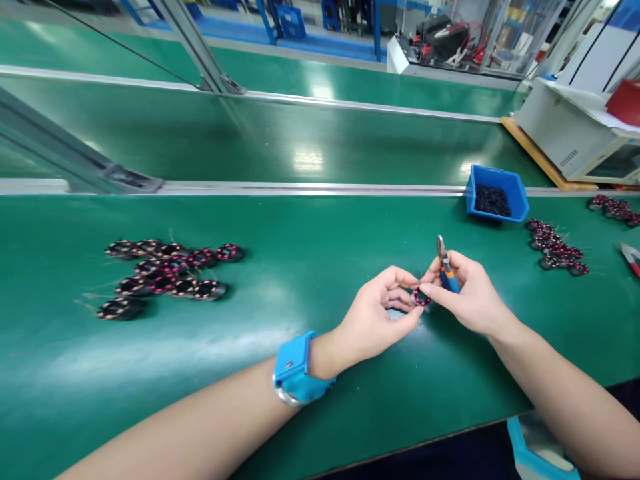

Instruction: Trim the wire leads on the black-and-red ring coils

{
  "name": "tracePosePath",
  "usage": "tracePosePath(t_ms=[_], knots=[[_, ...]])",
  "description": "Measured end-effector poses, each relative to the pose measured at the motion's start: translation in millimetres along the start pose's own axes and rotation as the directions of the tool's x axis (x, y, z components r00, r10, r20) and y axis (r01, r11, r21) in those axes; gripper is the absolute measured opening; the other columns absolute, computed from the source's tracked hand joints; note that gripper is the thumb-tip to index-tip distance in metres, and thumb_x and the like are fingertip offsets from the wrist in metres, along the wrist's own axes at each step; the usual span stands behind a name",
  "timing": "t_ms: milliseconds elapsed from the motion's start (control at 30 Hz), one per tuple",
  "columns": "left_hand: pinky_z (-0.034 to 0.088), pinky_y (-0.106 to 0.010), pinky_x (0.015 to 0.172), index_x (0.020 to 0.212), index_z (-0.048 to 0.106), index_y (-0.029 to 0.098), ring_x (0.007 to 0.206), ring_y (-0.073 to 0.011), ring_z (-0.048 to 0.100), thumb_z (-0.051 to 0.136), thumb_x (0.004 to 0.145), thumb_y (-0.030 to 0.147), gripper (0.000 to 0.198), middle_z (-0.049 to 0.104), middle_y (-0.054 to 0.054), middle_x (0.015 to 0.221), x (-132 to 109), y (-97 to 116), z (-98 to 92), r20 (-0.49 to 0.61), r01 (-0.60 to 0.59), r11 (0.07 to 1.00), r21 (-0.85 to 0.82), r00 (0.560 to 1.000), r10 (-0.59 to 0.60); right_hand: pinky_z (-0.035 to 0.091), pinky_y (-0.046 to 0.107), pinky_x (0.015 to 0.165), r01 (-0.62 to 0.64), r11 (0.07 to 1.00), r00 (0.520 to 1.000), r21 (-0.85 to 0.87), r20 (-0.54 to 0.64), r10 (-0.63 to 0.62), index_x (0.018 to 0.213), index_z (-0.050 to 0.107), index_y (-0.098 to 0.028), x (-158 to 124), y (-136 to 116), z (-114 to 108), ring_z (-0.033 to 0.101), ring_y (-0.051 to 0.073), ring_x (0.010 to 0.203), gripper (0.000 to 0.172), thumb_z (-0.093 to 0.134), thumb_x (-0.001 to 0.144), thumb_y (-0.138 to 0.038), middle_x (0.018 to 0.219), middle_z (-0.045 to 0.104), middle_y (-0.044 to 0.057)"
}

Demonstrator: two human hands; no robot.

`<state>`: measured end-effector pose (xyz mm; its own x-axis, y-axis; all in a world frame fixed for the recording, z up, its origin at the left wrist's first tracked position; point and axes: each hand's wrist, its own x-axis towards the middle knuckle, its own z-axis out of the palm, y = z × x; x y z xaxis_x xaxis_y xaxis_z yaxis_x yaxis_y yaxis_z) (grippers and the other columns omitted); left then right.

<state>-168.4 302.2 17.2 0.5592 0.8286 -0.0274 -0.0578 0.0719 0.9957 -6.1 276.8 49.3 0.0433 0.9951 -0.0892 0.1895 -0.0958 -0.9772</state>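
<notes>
Bright light throws pale glare across the green tabletop [310, 240], with slight stretching toward the edges.

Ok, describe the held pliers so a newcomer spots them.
Over the green table, in front of the blue bin, is the right hand. It grips the pliers, tips up. Blue-and-orange handles distinguish them from the red-handled tool at right edge.

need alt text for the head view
A left hand and right hand hold a small pink-marked ring over a green table, the right also holding pliers. Similar rings lie grouped on both sides; a blue bin of black pieces stands beyond.
</notes>
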Motion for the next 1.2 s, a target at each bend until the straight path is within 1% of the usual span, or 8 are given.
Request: tracePosePath(t_ms=[133, 300, 533, 667, 767, 900, 1033, 1200], knots=[[0.053, -0.024, 0.072, 0.091, 0.05, 0.015, 0.072, -0.0092, 0.063, 0.067, 0.071, 0.014, 0.027, 0.062, -0.002, 0.086, -2.4, 2.4, 0.3, 0.096, -0.002, 1.0, 0.011, 0.995, 0.001, 0.045, 0.027, 0.062, 0.056, 0.997, 0.998, 0.048, 0.023, -0.057, 0.074, 0.053, -0.018, 4.3, 2.2, 0.3, 0.052, 0.011, 0.062, 0.02, 0.073, 0.069, -0.022, 0.069, 0.057, -0.002], [0.053, -0.025, 0.07, 0.094, 0.047, 0.016, 0.074, -0.0107, 0.064, 0.069, 0.069, 0.013, 0.034, 0.066, -0.005, 0.092, -4.1, 3.4, 0.7, 0.21, 0.073, 0.997, -0.004, 0.975, -0.071, 0.041, 0.026, 0.06, 0.018, 0.983, 0.989, 0.185, -0.147, 0.01, 0.076, 0.052, -0.019, 11.7, 1.2, -20.7, 0.05, 0.009, 0.058, 0.029, 0.077, 0.066, -0.03, 0.069, 0.057, -0.004], [0.052, -0.021, 0.063, 0.092, 0.046, 0.016, 0.066, -0.0086, 0.06, 0.068, 0.067, 0.013, 0.033, 0.062, 0.0, 0.079, -3.6, 4.2, 1.8, 0.189, 0.061, 0.998, 0.005, 0.98, -0.061, 0.044, 0.027, 0.062, -0.122, 0.991, 0.97, 0.053, 0.217, 0.108, 0.077, 0.053, -0.018, 3.8, -0.3, -18.2, 0.054, 0.012, 0.063, 0.031, 0.079, 0.062, -0.026, 0.073, 0.063, 0.0], [0.053, -0.023, 0.065, 0.095, 0.051, 0.015, 0.067, -0.0094, 0.061, 0.068, 0.066, 0.014, 0.034, 0.065, -0.003, 0.085, -7.3, 3.1, 4.2, 0.174, 0.026, 0.996, 0.082, 0.984, -0.04, 0.044, 0.027, 0.062, 0.017, 0.998, 1.0, 0.058, 0.019, -0.018, 0.075, 0.051, -0.019, 5.1, -4.3, -16.9, 0.051, 0.011, 0.061, 0.027, 0.075, 0.066, -0.029, 0.068, 0.057, -0.003], [0.054, -0.024, 0.067, 0.102, 0.055, 0.014, 0.069, -0.0102, 0.061, 0.068, 0.066, 0.015, 0.039, 0.064, -0.004, 0.085, -8.6, 0.4, 4.1, 0.129, 0.014, 0.997, 0.082, 0.991, -0.025, 0.044, 0.028, 0.062, 0.111, 0.977, 0.973, -0.18, -0.182, -0.144, 0.076, 0.053, -0.02, 14.2, -14.1, -45.9, 0.052, 0.013, 0.061, 0.021, 0.07, 0.07, -0.029, 0.071, 0.059, -0.001], [0.054, -0.024, 0.067, 0.101, 0.06, 0.011, 0.067, -0.0102, 0.06, 0.07, 0.065, 0.016, 0.038, 0.062, -0.004, 0.082, -6.9, 0.1, 1.5, 0.116, 0.048, 0.998, 0.049, 0.992, -0.054, 0.045, 0.033, 0.07, -0.039, 0.649, 0.844, -0.76, -0.373, -0.386, 0.078, 0.058, -0.019, 54.6, -27.4, -105.5, 0.058, 0.018, 0.069, 0.009, 0.065, 0.072, -0.02, 0.077, 0.063, 0.005], [0.051, -0.02, 0.06, 0.094, 0.063, 0.01, 0.063, -0.0077, 0.058, 0.072, 0.064, 0.016, 0.032, 0.06, -0.003, 0.081, -4.1, 2.0, -1.7, 0.105, 0.095, 0.995, -0.038, 0.99, -0.091, 0.045, 0.037, 0.078, -0.412, 0.207, 0.883, -0.888, -0.445, -0.152, 0.094, 0.062, -0.011, 111.5, -26.6, -139.2, 0.062, 0.028, 0.092, 0.024, 0.061, 0.07, -0.013, 0.094, 0.065, 0.016], [0.049, -0.02, 0.059, 0.089, 0.058, 0.011, 0.063, -0.0079, 0.059, 0.078, 0.061, 0.018, 0.035, 0.063, -0.003, 0.078, -1.2, -0.2, -3.6, 0.09, 0.18, 0.966, -0.184, 0.982, -0.166, 0.049, 0.041, 0.073, -0.463, 0.08, 0.882, -0.883, -0.467, -0.052, 0.096, 0.065, -0.008, 142.8, -10.7, -141.1, 0.063, 0.034, 0.094, 0.036, 0.069, 0.061, -0.009, 0.099, 0.065, 0.022]])
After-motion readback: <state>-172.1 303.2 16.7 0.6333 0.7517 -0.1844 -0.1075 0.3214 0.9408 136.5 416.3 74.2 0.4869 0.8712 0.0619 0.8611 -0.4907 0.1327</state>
